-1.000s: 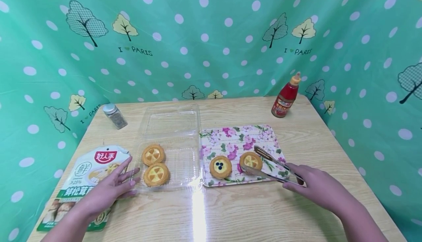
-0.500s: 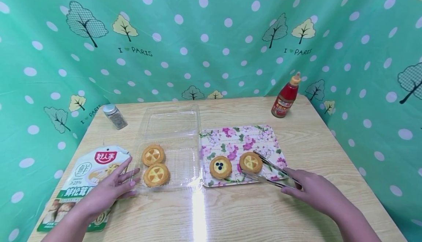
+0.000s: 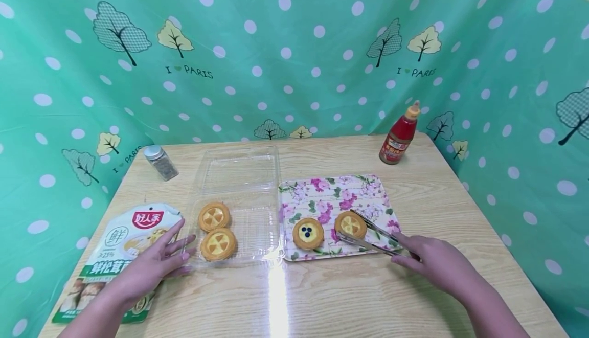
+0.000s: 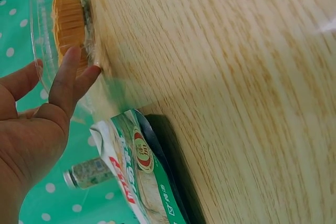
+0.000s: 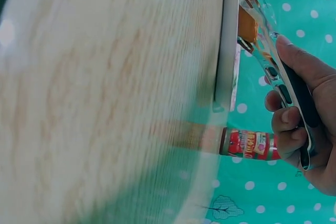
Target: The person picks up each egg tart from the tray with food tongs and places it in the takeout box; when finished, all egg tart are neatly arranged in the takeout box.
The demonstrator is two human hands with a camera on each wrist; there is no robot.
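Note:
My right hand (image 3: 428,258) grips metal tongs (image 5: 299,93), thumb on one arm and fingers curled round the other. The arms straddle a round egg tart (image 3: 351,224) with a wedge-patterned top, resting on a floral tray (image 3: 331,192). Left of it on the tray lies a tart with dark berries (image 3: 308,233). My left hand (image 3: 163,256) has its fingers loosely extended at the left edge of an opened clear plastic box (image 3: 257,230). Two more wedge-topped tarts, an upper tart (image 3: 213,216) and a lower tart (image 3: 218,244), lie in its near half.
A white-and-green food pouch (image 3: 121,246) lies partly under my left forearm. At the back left stands a small spice jar (image 3: 161,163); a red sauce bottle (image 3: 398,136) stands at the back right. A polka-dot curtain (image 3: 285,72) encloses the table (image 3: 322,302).
The tongs' near arm has shifted from over the tart to its near side, and the tips now sit around the tart. The left hand and the tarts stay in place.

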